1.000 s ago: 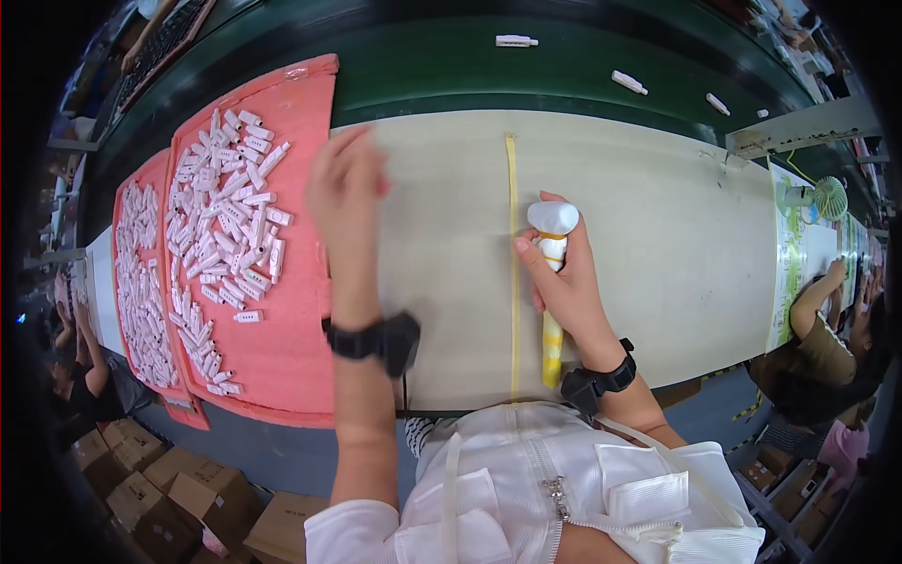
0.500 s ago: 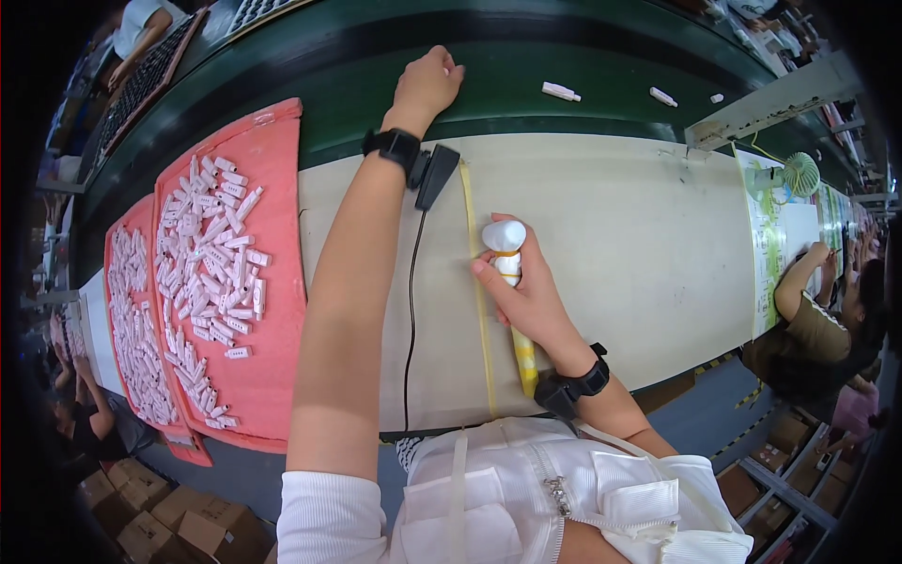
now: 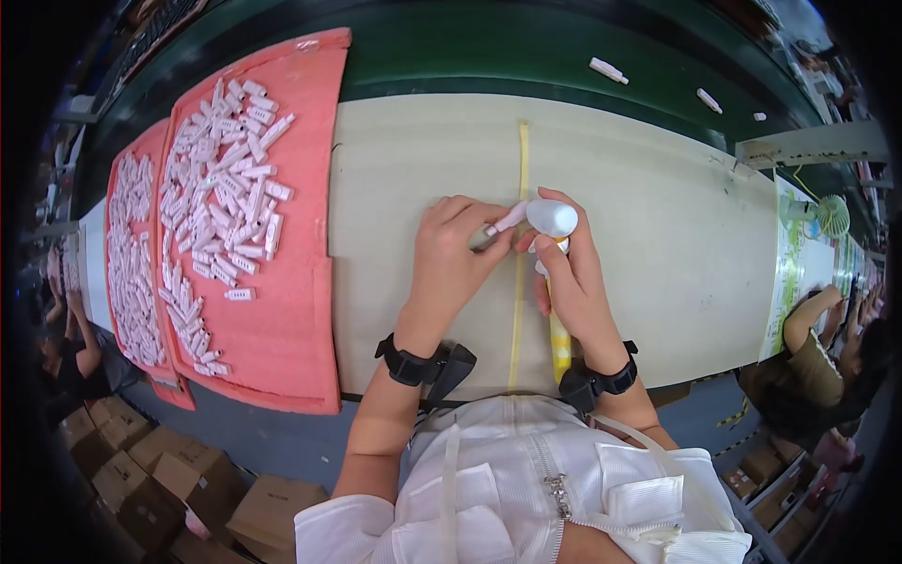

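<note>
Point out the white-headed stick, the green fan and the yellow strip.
White-headed stick (image 3: 552, 218), head view: on its rounded white top.
Green fan (image 3: 832, 216), head view: on its round front.
Yellow strip (image 3: 516, 310), head view: on its lower half.

We counted one yellow strip (image 3: 519, 291) on one pale tabletop (image 3: 676, 244). Left of the strip we saw one left hand (image 3: 451, 242), right of it one right hand (image 3: 575, 282), each with one black wrist strap (image 3: 615, 378). Over the strip we found one held piece (image 3: 510, 219), and just right of it one white-headed tool (image 3: 552, 218). Farther left we counted two pink trays (image 3: 303, 221); their heaped pieces (image 3: 225, 179) were too many for us to count. Beyond the strip, toward the right, we made out three loose pieces (image 3: 609, 70) on one green belt (image 3: 451, 56). Well right of the strip we counted one green fan (image 3: 832, 216); nearer than its near end, leftward, at least four cardboard boxes (image 3: 274, 515).
</note>
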Demonstrator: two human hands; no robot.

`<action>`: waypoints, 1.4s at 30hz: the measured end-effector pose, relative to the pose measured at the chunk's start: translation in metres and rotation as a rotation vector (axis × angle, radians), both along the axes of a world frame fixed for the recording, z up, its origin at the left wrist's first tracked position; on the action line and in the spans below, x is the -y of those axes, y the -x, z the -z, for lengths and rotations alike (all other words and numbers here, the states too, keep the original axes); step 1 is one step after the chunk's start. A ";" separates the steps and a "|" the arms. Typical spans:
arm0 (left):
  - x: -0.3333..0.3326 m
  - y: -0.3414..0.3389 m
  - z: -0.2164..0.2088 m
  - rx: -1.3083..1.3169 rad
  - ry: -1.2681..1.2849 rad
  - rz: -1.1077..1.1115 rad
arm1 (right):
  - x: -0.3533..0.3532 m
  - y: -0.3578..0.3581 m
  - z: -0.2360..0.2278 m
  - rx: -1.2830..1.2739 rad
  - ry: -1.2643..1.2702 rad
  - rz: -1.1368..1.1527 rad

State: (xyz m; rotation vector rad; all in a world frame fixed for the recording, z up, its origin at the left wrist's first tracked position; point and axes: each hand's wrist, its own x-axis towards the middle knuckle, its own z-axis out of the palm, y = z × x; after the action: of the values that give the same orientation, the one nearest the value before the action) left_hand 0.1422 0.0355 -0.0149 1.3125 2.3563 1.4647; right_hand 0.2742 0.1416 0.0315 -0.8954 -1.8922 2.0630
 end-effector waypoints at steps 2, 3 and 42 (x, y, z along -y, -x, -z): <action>0.005 -0.003 0.005 -0.007 -0.012 -0.024 | 0.002 0.001 -0.003 0.020 -0.015 -0.034; 0.008 -0.004 0.006 -0.020 -0.022 -0.032 | 0.003 0.001 -0.005 0.047 -0.030 -0.069; 0.015 -0.021 0.007 0.883 -0.288 0.198 | 0.002 0.003 0.003 -0.019 -0.104 0.121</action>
State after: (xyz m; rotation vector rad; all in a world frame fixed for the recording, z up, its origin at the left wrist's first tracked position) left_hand 0.1635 0.0209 -0.0215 0.6639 1.4540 1.8409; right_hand 0.2709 0.1399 0.0287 -0.9378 -1.8678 1.8791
